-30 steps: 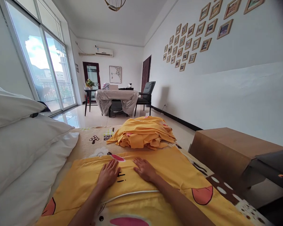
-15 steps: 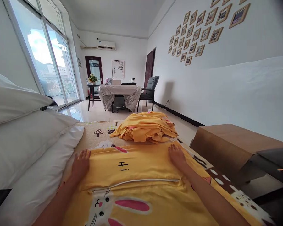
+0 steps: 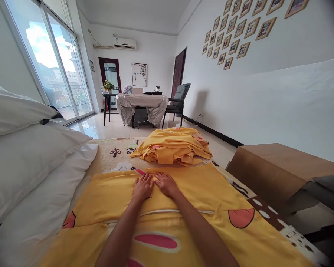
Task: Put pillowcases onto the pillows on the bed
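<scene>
A yellow fabric cover with a rabbit print lies spread flat in front of me, its long pale zipper strip running crosswise below my hands. My left hand rests palm down on its upper part, fingers stretched out. Right beside it, my right hand also lies flat on the cloth, fingers apart. Neither hand holds anything. My hands and forearms hide part of the printed lettering and the rabbit's face. Just beyond the cover sits a crumpled pile of yellow fabric.
White pillows are stacked at the left. A patterned blanket lies under the cover. At the right stands a brown cardboard box. Farther back are a covered table and a black chair.
Both hands have moved inward from the cover's two sides to its middle, now side by side. The cover's side edges and printed red patches show more. The view has shifted slightly.
</scene>
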`<act>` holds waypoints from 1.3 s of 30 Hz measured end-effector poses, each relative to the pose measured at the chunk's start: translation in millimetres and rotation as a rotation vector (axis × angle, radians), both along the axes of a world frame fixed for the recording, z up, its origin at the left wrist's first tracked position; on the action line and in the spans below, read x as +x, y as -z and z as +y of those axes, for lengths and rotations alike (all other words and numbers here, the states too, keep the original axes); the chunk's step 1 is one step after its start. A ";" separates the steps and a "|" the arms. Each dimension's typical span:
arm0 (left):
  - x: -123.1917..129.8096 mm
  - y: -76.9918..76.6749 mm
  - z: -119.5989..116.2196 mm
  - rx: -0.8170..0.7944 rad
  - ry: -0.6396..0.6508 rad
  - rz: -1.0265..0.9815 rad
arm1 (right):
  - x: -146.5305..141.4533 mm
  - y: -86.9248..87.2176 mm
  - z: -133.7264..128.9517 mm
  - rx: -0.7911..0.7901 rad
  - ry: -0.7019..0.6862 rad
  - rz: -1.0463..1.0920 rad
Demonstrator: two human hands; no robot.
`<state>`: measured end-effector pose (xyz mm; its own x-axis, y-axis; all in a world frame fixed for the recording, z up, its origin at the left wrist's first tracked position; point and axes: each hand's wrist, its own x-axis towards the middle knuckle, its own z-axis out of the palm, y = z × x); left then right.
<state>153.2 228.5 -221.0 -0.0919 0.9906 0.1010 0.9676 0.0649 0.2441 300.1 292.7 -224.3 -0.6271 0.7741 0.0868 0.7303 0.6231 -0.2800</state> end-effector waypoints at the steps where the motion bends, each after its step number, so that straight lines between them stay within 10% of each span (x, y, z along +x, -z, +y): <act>1: -5.5 -0.1 0.2 -0.013 -0.007 0.002 | 4.6 0.1 4.0 -0.008 -0.001 -0.013; 10: -76.7 0.9 -22.2 -0.098 -0.118 0.071 | 86.7 0.4 29.7 -0.023 0.141 -0.157; 23: -206.1 -17.9 -112.8 -0.092 -0.339 0.230 | 204.9 -19.8 28.9 0.133 0.478 -0.213; 30: -116.5 -41.4 -92.2 0.013 -0.141 0.228 | 128.4 -46.7 -10.6 0.192 0.337 -0.088; 35: -10.2 -13.6 -59.0 0.009 0.161 0.103 | 23.8 -24.1 -63.7 0.069 -0.110 -0.010; 39: -6.2 0.7 -61.9 0.008 0.186 0.048 | 19.4 -10.4 -68.7 0.023 -0.209 0.018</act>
<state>147.0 166.6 -221.7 0.0980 0.9893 0.1085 0.9731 -0.1181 0.1977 319.5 224.0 -213.8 -0.7720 0.6251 0.1151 0.5796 0.7668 -0.2758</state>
